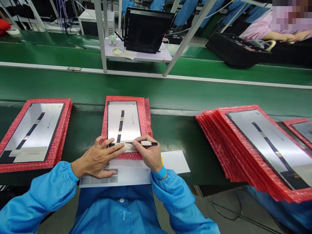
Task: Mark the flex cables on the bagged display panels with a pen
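Note:
A silver panel (124,120) with a dark flex strip lies on red bubble wrap (146,113) in front of me. My left hand (98,159) rests flat on the panel's near edge, fingers stretched out, pressing a pale strip. My right hand (148,154) is closed on a pair of tweezers (143,143) with a white grip; their dark tip points left onto the pale strip beside my left fingertips. A white sheet (175,161) with grey squares lies under both hands.
A panel on red wrap (31,133) lies at the left. A fanned stack of wrapped panels (258,146) sits at the right. Beyond runs a green conveyor belt (170,91), with a black monitor (146,29) on a stand. Another person's sleeve (260,26) shows at the far right.

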The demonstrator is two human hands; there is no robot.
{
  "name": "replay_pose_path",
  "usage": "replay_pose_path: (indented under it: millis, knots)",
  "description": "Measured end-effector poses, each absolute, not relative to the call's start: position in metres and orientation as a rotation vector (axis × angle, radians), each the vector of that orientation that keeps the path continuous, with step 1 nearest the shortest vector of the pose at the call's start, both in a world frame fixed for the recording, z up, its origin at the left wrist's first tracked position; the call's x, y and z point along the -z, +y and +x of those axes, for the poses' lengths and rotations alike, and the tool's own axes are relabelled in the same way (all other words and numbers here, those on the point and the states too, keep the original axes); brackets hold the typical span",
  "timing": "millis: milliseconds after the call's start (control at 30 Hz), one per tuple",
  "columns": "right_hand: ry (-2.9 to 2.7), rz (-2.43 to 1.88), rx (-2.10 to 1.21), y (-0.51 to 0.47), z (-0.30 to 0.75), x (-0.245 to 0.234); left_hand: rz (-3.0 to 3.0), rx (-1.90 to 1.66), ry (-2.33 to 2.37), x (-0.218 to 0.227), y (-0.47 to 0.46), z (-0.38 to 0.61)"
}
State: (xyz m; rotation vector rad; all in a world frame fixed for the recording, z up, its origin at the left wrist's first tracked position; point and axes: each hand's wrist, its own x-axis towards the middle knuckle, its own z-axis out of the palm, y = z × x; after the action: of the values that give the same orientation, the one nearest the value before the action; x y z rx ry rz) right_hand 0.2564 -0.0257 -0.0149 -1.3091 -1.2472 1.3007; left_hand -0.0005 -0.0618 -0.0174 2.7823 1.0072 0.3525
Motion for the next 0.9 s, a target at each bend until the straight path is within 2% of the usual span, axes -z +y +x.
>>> replay_pose_path:
  millis: [100,167,267,367,500,767,900]
  knots:
    - [-1.242,-1.3,-1.306,-0.027,0.257,0.013,2.772,-0.433,1.03,0.013,-0.059,0.007]
    - [-1.243,-1.266,-1.28,-0.029,0.259,0.012,2.667,-0.659,1.159,0.012,-0.053,0.005]
    - [-1.269,-1.157,-1.136,-0.032,0.269,0.01,2.133,-0.99,1.56,0.012,-0.038,-0.003]
    - [-1.369,-1.196,-0.906,-0.035,0.282,0.007,1.55,-1.011,1.708,0.016,-0.022,-0.012]
    - [-1.602,-1.401,-0.784,-0.037,0.291,0.008,1.319,-0.942,1.622,0.023,-0.013,-0.017]
    - [-1.45,-1.532,-1.17,-0.031,0.294,0.016,1.084,-0.964,1.443,0.023,-0.016,-0.006]
    - [-1.15,-1.509,-1.538,-0.023,0.298,0.006,0.987,-0.977,1.37,0.026,-0.016,-0.001]
